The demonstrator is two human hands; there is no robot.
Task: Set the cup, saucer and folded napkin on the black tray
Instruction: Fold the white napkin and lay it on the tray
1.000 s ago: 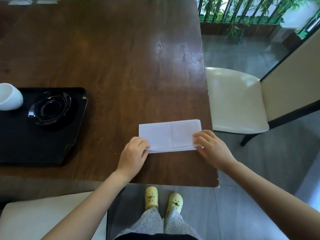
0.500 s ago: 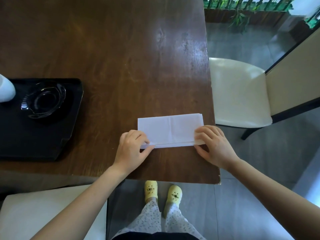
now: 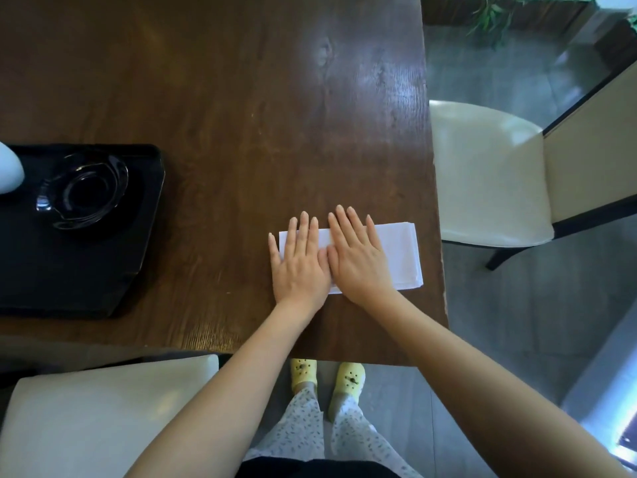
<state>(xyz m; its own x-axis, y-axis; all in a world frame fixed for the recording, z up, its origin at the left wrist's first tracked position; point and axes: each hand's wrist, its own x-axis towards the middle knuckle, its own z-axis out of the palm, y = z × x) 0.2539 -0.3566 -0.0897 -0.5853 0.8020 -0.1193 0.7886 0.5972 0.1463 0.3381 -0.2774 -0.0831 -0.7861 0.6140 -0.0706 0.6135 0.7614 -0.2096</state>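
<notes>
Near the tabletop's right edge, the left hand (image 3: 299,267) and right hand (image 3: 358,257) press flat, fingers spread, on the folded napkin (image 3: 400,257), not yet moved to the black tray (image 3: 69,270) holding saucer (image 3: 82,191) and cup (image 3: 8,170).

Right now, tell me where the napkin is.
The napkin lies on the table near its right front corner, flat under both hands, left hand and right hand, well right of the tray.

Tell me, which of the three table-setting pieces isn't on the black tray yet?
The white folded napkin: it lies on the bare wooden table under both flat hands, while the dark saucer and white cup sit on the black tray.
</notes>
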